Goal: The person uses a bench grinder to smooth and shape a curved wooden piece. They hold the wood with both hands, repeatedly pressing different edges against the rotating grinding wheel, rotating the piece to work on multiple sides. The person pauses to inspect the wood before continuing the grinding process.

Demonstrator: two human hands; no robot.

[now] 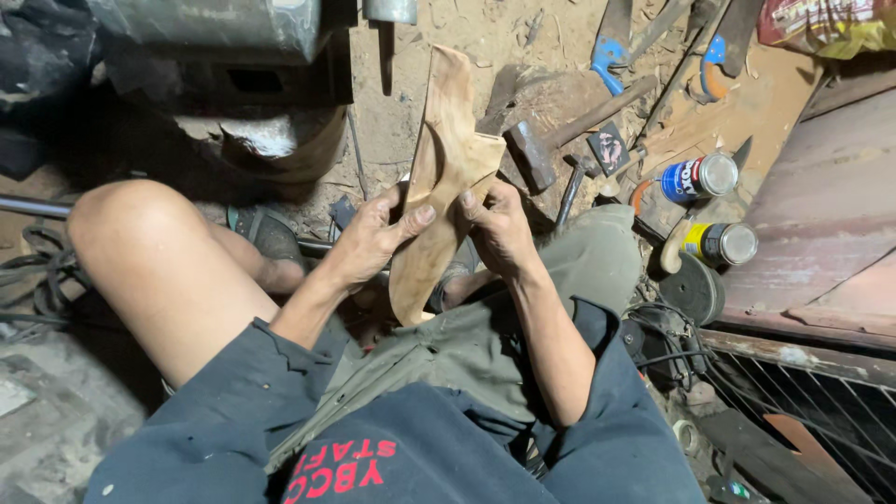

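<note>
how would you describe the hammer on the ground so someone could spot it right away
Start from the carved wooden piece held in both hands, left hand and right hand. Just right of its upper end, on the sawdust-strewn ground, lies the hammer. Unlike the blue-handled tools above, it has a blocky dark metal head and a plain wooden handle.

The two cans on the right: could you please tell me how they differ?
The blue can lies farther from the person, beside a hammer; the yellow can lies nearer, next to a dark round disc. The blue can's label is blue with white and red; the yellow can's is yellow and dark. Both lie on their sides on the ground, silver ends facing right, untouched while both hands hold the wood piece.
</note>
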